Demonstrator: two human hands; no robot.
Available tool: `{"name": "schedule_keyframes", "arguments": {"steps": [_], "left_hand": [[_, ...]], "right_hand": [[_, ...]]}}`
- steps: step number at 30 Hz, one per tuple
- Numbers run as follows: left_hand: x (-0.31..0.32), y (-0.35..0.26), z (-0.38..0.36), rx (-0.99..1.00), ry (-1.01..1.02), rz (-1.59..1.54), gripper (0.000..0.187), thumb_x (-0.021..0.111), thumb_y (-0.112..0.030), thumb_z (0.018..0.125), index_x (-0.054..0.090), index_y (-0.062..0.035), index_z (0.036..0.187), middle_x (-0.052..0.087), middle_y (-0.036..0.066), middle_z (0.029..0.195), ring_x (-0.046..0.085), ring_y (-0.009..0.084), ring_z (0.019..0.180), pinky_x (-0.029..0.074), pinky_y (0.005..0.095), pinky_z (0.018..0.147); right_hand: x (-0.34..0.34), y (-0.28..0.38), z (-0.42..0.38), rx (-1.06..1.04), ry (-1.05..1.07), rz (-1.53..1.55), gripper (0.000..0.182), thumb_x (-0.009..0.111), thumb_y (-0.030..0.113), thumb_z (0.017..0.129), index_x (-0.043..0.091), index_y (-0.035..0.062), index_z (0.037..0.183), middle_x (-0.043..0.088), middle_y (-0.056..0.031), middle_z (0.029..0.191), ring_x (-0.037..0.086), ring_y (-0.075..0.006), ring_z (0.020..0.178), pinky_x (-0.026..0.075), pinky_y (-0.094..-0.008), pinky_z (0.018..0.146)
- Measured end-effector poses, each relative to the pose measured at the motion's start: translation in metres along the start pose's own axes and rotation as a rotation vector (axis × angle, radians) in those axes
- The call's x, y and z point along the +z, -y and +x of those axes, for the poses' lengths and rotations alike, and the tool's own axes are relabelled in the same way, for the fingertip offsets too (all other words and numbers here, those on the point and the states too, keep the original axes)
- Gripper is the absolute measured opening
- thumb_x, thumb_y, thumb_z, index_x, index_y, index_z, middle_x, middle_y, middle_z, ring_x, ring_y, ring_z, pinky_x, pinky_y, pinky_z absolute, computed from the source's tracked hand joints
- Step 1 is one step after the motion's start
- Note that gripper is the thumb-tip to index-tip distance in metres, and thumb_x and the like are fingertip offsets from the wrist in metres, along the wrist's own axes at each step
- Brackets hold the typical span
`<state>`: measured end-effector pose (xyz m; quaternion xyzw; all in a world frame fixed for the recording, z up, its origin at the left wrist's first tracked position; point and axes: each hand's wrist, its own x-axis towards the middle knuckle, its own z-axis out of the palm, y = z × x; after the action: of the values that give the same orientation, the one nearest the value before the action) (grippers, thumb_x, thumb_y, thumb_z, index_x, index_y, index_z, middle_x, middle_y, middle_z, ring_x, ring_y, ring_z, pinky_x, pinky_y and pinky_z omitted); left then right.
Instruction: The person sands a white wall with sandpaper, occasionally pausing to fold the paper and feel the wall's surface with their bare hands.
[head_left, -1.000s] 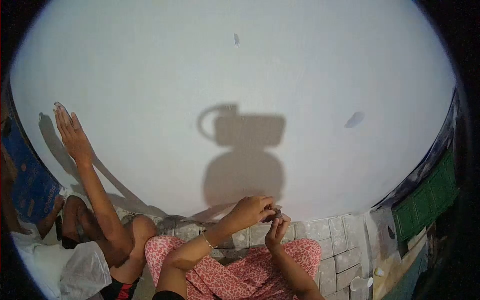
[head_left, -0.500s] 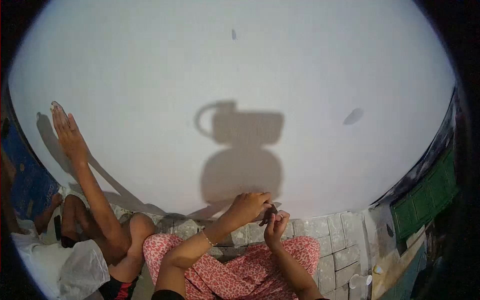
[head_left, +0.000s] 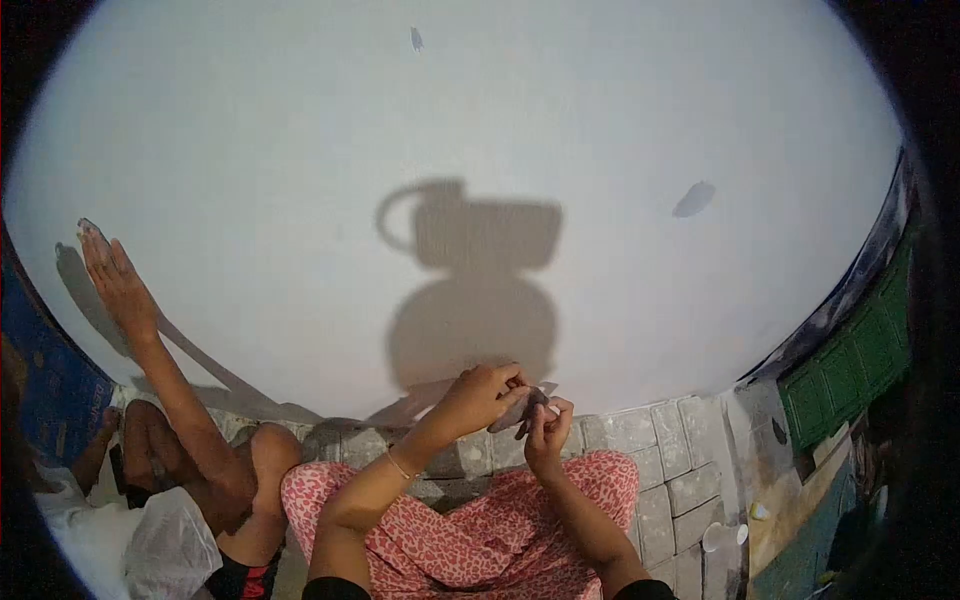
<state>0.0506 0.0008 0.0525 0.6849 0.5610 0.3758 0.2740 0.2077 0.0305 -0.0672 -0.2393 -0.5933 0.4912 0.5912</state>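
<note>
In front of the white wall [head_left: 640, 310], my left hand [head_left: 483, 400] is closed with its fingers bent in a pinch. Just to its right, my right hand [head_left: 548, 440] is also closed, thumb up against its fingers. Between them is a small thin grey piece [head_left: 512, 413], darker near my right fingertips, pinched by both hands. Its kind is too small to tell, and the fingers partly hide it. My head's shadow [head_left: 475, 320] falls on the wall just above my hands.
On the left another person's hand [head_left: 122, 295] presses a small piece against the wall. Grey patches [head_left: 694, 199] mark the wall. Paving blocks [head_left: 640, 470] run along its foot. A green panel [head_left: 850, 365] leans at the right, and small white round things [head_left: 722, 538] lie below it.
My hands have shifted slightly up and left in view, and more of the grey piece shows between them. The view has tilted a little. The other person's hand stays on the wall.
</note>
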Motion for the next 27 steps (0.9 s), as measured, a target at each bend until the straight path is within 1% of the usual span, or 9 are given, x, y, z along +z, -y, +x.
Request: {"name": "schedule_keyframes", "arguments": {"steps": [3,5,6,9,11,15,17,24,27], "left_hand": [[-0.001,0.001,0.000,0.036,0.011,0.032,0.022,0.061,-0.020,0.086,0.062,-0.0023,0.098,0.067,0.016,0.091,0.066,0.0267,0.081,0.050,0.0371,0.072],[-0.002,0.000,-0.001,0.021,-0.021,0.075,0.022,0.062,-0.020,0.083,0.061,-0.0021,0.095,0.067,0.017,0.088,0.065,0.0325,0.082,0.050,0.0405,0.071],[-0.003,-0.002,0.000,0.023,-0.022,0.075,0.022,0.062,-0.020,0.083,0.061,-0.0021,0.095,0.067,0.017,0.088,0.065,0.0325,0.082,0.050,0.0405,0.071],[-0.007,-0.013,-0.002,-0.021,-0.056,0.105,0.021,0.063,-0.020,0.083,0.061,-0.0023,0.094,0.067,0.017,0.089,0.065,0.0330,0.082,0.050,0.0410,0.071],[-0.008,-0.018,-0.002,-0.140,-0.021,0.093,0.020,0.063,-0.018,0.082,0.061,-0.0024,0.094,0.067,0.017,0.088,0.065,0.0333,0.081,0.050,0.0411,0.070],[-0.003,-0.011,-0.002,-0.094,-0.050,0.092,0.019,0.063,-0.018,0.082,0.061,-0.0029,0.094,0.067,0.016,0.087,0.065,0.0329,0.081,0.050,0.0408,0.071],[-0.003,-0.010,-0.003,-0.010,-0.100,0.089,0.020,0.063,-0.019,0.082,0.060,-0.0032,0.094,0.067,0.016,0.087,0.065,0.0327,0.082,0.050,0.0404,0.072],[-0.006,-0.010,-0.003,-0.048,-0.017,0.045,0.021,0.063,-0.019,0.082,0.061,-0.0038,0.095,0.068,0.015,0.089,0.066,0.0313,0.084,0.051,0.0389,0.073],[-0.004,-0.006,-0.004,-0.036,0.009,0.107,0.024,0.062,-0.023,0.084,0.061,-0.0043,0.100,0.067,0.017,0.086,0.067,0.0289,0.076,0.051,0.0380,0.070]], "right_hand": [[-0.001,0.000,0.000,0.019,-0.012,-0.005,0.014,0.043,0.006,0.096,0.033,0.0045,0.105,0.049,-0.0027,0.058,0.044,-0.0069,0.046,0.040,-0.0229,0.043],[-0.002,-0.004,-0.001,0.020,-0.008,0.025,0.014,0.043,0.006,0.096,0.033,0.0052,0.106,0.049,-0.0026,0.057,0.045,-0.0071,0.046,0.040,-0.0229,0.042],[-0.002,-0.004,0.000,0.018,-0.007,0.026,0.014,0.043,0.006,0.096,0.033,0.0052,0.106,0.049,-0.0026,0.057,0.045,-0.0071,0.046,0.040,-0.0229,0.042],[-0.002,-0.002,-0.002,0.022,0.014,0.001,0.015,0.043,0.006,0.096,0.032,0.0058,0.106,0.048,-0.0026,0.056,0.045,-0.0072,0.046,0.039,-0.0229,0.042],[0.000,0.003,-0.001,-0.017,0.023,-0.035,0.015,0.043,0.006,0.096,0.033,0.0061,0.106,0.048,-0.0027,0.054,0.044,-0.0070,0.045,0.039,-0.0230,0.042],[-0.003,-0.002,-0.002,-0.019,0.035,-0.039,0.015,0.044,0.006,0.096,0.033,0.0059,0.106,0.048,-0.0028,0.054,0.044,-0.0069,0.044,0.039,-0.0230,0.042],[-0.004,-0.004,-0.001,-0.023,0.016,-0.053,0.014,0.043,0.007,0.096,0.033,0.0056,0.105,0.048,-0.0024,0.054,0.044,-0.0067,0.044,0.039,-0.0230,0.042],[-0.004,-0.007,0.000,-0.016,0.018,-0.024,0.013,0.043,0.008,0.096,0.034,0.0054,0.105,0.047,-0.0011,0.054,0.042,-0.0060,0.045,0.038,-0.0224,0.042],[-0.004,-0.006,0.000,-0.027,0.031,-0.040,0.015,0.043,0.009,0.096,0.033,0.0080,0.107,0.046,-0.0014,0.054,0.043,-0.0075,0.041,0.039,-0.0225,0.038]]}}
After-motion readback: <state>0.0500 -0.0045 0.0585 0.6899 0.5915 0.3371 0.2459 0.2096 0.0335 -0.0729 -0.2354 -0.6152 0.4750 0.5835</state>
